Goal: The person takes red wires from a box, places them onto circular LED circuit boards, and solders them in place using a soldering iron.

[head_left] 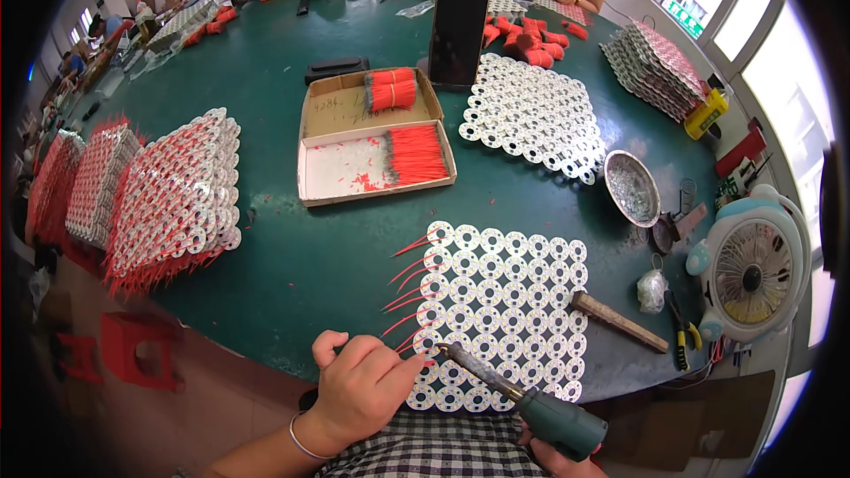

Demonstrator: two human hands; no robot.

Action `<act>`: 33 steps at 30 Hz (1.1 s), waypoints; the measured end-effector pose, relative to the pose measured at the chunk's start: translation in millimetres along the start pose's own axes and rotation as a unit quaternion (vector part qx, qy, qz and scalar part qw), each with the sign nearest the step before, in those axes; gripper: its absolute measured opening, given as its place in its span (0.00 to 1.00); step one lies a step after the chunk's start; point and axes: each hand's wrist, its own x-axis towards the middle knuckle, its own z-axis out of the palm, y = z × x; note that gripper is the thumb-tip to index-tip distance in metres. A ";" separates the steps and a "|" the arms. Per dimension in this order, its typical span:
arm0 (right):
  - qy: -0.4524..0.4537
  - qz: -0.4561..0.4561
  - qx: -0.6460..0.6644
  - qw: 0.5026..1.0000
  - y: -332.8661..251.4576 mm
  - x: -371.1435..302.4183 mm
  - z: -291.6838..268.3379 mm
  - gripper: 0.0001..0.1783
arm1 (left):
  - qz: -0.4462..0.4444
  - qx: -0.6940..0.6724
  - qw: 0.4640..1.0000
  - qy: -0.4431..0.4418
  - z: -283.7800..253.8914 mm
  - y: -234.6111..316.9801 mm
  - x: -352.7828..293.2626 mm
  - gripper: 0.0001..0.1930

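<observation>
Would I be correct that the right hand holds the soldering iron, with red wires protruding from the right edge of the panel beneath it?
Not quite: the head view shows red wires at the left edge of the circuit-board panel. The right hand does hold the soldering iron.

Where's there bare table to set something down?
One patch of green tabletop lies between the stacked red-wired boards, the white tray and the left hand, barring red specks. Another lies left of that tray, beyond the stacks. Crowded: the near side, under the sheet of round boards and soldering iron, and the right edge: bowl, pliers, fan.
</observation>
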 end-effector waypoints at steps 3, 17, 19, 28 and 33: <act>-0.003 -0.001 -0.002 1.000 0.0 -1.4 0.2 0.36 | -0.001 -0.009 1.000 0.001 0.3 -0.4 -1.5 0.07; -0.035 -0.024 -0.113 0.993 -6.3 4.7 -6.4 0.30 | -0.005 -0.020 1.000 -0.008 0.6 -2.2 -1.7 0.08; -0.043 0.003 -0.125 0.991 0.7 5.8 -13.8 0.21 | -0.004 -0.019 1.000 -0.006 0.3 -2.9 -1.7 0.08; 0.021 -0.073 -0.027 0.997 -20.7 18.6 -24.1 0.20 | -0.006 -0.023 1.000 0.013 0.1 -0.8 -1.2 0.14; -0.009 -0.036 -0.033 0.999 -10.0 17.7 -35.9 0.29 | -0.019 -0.042 0.998 0.038 -20.9 5.6 3.2 0.14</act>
